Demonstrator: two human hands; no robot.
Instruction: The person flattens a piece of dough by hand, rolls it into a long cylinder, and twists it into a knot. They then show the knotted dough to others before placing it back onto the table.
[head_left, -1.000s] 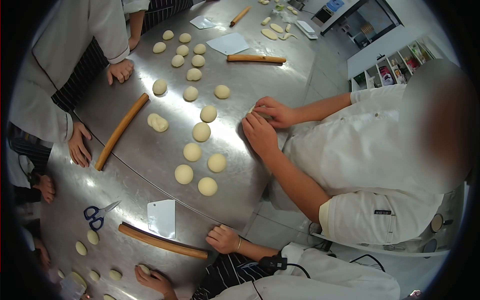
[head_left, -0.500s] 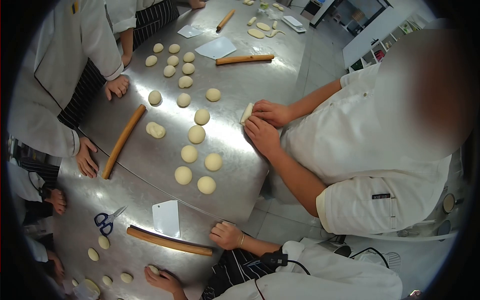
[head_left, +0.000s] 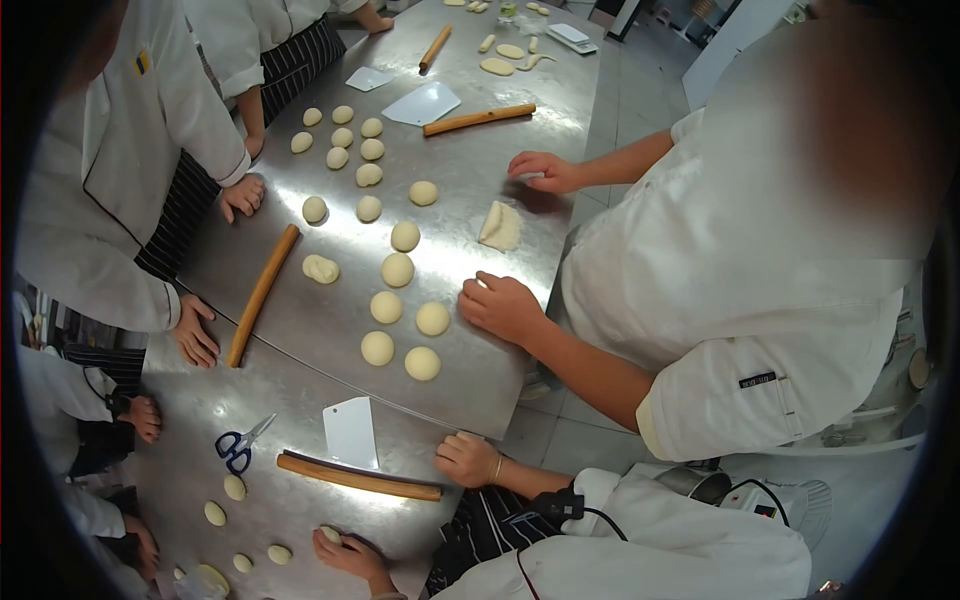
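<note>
At the bottom, my left hand [head_left: 350,562] is curled round a small dough ball [head_left: 330,536] against the steel table [head_left: 250,405]. My right hand [head_left: 467,461] rests at the table edge with its fingers curled in; nothing shows in it. Close to it lie a wooden rolling pin [head_left: 360,478] and a white scraper [head_left: 351,433]. Blue-handled scissors [head_left: 238,448] and several small dough pieces [head_left: 234,487] are further left. Across the table, a folded dough piece [head_left: 500,227] lies between a co-worker's separated hands.
Several round dough balls [head_left: 397,269] cover the middle. A second rolling pin [head_left: 263,295] lies left of them, a third [head_left: 480,120] beyond. People in white jackets stand along the left side, some hands on the table. A co-worker in white [head_left: 690,270] stands at the right.
The co-worker's hands have moved apart and let go of the dough, which now lies partly folded. The whole view has shifted slightly. My hands keep their poses.
</note>
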